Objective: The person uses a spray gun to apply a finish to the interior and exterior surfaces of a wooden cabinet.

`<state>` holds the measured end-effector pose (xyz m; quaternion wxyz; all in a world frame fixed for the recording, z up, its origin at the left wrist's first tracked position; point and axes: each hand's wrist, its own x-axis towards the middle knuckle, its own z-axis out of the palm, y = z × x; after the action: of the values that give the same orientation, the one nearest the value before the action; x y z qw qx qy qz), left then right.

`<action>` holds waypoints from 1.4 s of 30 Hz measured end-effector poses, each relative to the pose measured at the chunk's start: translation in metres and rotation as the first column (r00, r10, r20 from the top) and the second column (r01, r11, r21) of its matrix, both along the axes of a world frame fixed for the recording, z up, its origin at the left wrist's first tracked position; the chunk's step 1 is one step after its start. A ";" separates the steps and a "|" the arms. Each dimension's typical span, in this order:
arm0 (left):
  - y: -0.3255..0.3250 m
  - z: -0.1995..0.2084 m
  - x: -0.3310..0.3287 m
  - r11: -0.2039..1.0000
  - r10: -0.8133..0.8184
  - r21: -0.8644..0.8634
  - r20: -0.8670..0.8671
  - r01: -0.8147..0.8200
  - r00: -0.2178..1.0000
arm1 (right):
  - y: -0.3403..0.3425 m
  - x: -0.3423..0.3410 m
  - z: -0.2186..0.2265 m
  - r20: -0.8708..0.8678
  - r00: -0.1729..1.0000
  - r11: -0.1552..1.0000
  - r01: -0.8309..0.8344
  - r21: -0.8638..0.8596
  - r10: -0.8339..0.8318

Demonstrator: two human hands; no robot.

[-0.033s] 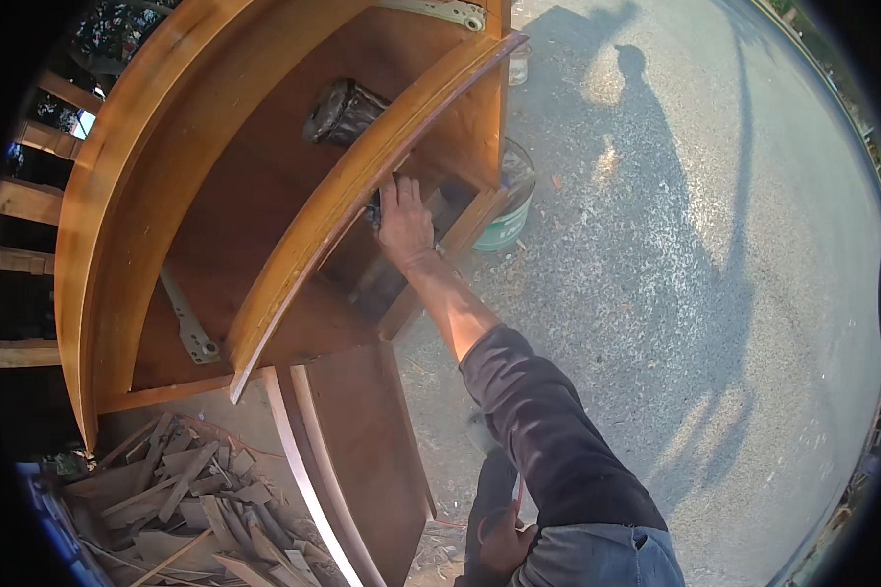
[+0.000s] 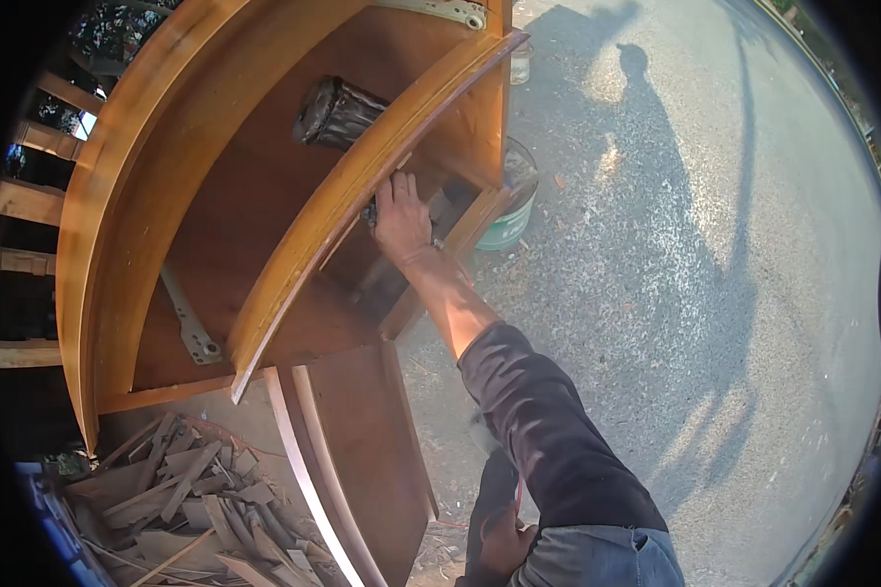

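Observation:
A curved orange-brown wooden cabinet (image 2: 117, 225) stands tilted before me. My right hand (image 2: 403, 223) reaches behind its curved front rail (image 2: 308, 254), closed on a spray gun. The gun's dark, streaked cup (image 2: 338, 112) sticks out on the rail's far side. Most of the gun's body is hidden by the rail and my fingers. Low in the view, close to my body, my left hand (image 2: 505, 544) is in shadow, closed around a thin red hose (image 2: 520, 492). Part of its grip is hidden by my right sleeve.
Metal drawer runners (image 2: 191, 323) are fixed inside the cabinet. A curved brown panel (image 2: 367, 440) stands below it. Scrap wood (image 2: 191, 499) is heaped at lower left. A green-banded bucket (image 2: 507, 227) sits on the paved ground (image 2: 636, 323) behind the cabinet's right side.
The spray gun's cup has shifted slightly to the left. My right hand has moved a little with it, and my left hand stays in place.

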<state>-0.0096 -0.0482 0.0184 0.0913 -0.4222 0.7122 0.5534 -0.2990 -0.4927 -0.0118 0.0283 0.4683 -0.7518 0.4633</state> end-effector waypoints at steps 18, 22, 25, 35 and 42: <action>0.030 -0.021 0.033 0.993 0.079 -0.091 -0.022 -0.081 0.997 | 0.013 0.025 -0.014 0.042 0.994 0.994 0.100 -0.034 -0.099; 0.071 -0.089 0.066 0.914 -0.047 -0.405 -0.159 -0.022 0.986 | 0.029 0.030 -0.035 0.080 0.991 0.987 0.101 0.125 -0.111; 0.054 -0.066 0.064 0.973 -0.090 -0.222 -0.099 0.067 0.991 | 0.038 0.035 -0.064 0.151 0.983 0.979 0.071 0.193 -0.101; 0.023 -0.037 0.047 0.979 -0.181 0.110 0.099 0.170 0.978 | -0.009 0.016 -0.017 0.143 0.989 0.999 0.018 0.048 -0.025; 0.021 -0.038 0.038 0.968 -0.216 0.162 0.140 0.193 0.966 | -0.061 -0.007 0.036 0.180 0.967 0.982 -0.187 0.036 0.178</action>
<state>0.0279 -0.0271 -0.0192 0.2347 -0.3805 0.6999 0.5570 -0.3064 -0.5538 0.0238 -0.0932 0.4935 -0.7170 0.4834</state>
